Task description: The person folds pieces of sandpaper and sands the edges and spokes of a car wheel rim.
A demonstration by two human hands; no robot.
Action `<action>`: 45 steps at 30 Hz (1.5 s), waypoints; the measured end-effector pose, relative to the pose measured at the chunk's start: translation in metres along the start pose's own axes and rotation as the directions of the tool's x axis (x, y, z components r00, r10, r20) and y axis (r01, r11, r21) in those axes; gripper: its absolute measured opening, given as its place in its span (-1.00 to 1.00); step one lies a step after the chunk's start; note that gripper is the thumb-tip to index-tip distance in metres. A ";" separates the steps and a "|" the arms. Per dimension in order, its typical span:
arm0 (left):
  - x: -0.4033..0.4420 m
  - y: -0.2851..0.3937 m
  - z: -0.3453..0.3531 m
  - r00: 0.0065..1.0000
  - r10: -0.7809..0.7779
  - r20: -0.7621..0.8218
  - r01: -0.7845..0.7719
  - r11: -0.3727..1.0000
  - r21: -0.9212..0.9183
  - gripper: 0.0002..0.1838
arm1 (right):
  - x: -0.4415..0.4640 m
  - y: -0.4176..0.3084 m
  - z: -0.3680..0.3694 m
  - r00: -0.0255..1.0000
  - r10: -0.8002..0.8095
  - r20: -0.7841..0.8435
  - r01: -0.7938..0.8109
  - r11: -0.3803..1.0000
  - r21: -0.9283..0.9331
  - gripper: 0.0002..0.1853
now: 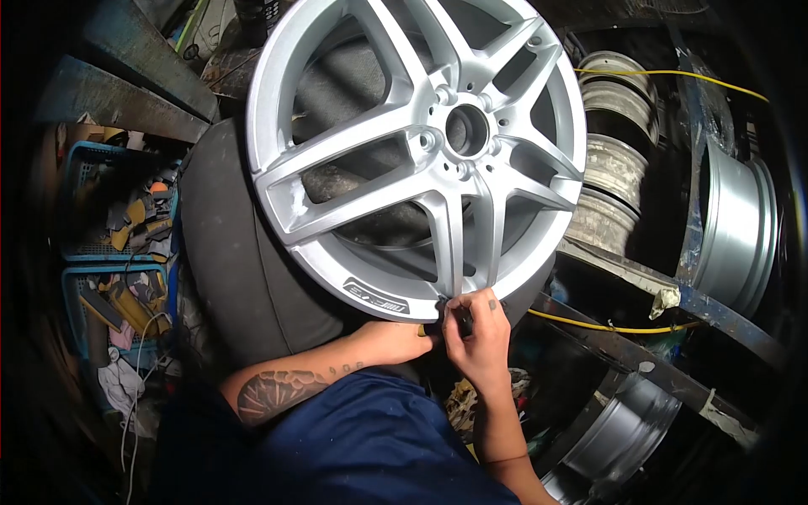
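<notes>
A large silver alloy wheel (379, 202) lies tilted on a dark grey padded support (227, 244), with a black printed mark (376, 296) on its lower rim. At the wheel's bottom edge, my right hand (478, 332) is closed in a pinch at the rim; whatever is between its fingertips is too small to name. My left hand (391, 342) is under the rim, just left of my right hand. A bit of something yellow shows by its fingertips, and the rest of its grip is hidden.
Two blue baskets (74, 202) with sanding pieces and scraps stand at the left. On the right, a metal rack (623, 268) holds several other wheels (602, 160). Yellow hoses (614, 327) cross the right side, and a white cable (139, 370) hangs at the lower left.
</notes>
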State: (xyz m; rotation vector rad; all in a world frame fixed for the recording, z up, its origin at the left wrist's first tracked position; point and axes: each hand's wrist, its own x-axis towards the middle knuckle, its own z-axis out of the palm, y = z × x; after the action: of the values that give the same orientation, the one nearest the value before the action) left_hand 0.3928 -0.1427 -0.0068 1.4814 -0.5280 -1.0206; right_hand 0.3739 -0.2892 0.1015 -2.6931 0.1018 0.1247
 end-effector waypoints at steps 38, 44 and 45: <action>0.001 -0.005 0.003 0.996 -0.073 0.058 0.072 0.997 0.023 -0.55 | 0.008 0.000 0.003 0.997 -0.037 0.075 0.044 0.994 -0.095 -0.76; 0.002 -0.018 0.013 0.972 -0.165 0.170 0.163 0.986 0.023 -0.55 | 0.004 0.007 0.003 0.994 -0.074 0.078 0.081 0.992 -0.097 -0.76; 0.001 -0.018 0.013 0.984 -0.129 0.120 0.130 0.991 -0.008 -0.55 | 0.006 0.009 0.005 0.994 -0.085 0.075 0.092 0.991 -0.100 -0.76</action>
State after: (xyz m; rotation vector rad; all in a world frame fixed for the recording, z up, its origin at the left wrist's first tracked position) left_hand 0.3785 -0.1468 -0.0232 1.4620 -0.5118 -1.2183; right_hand 0.3786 -0.2954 0.0926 -2.7870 -0.0467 0.2029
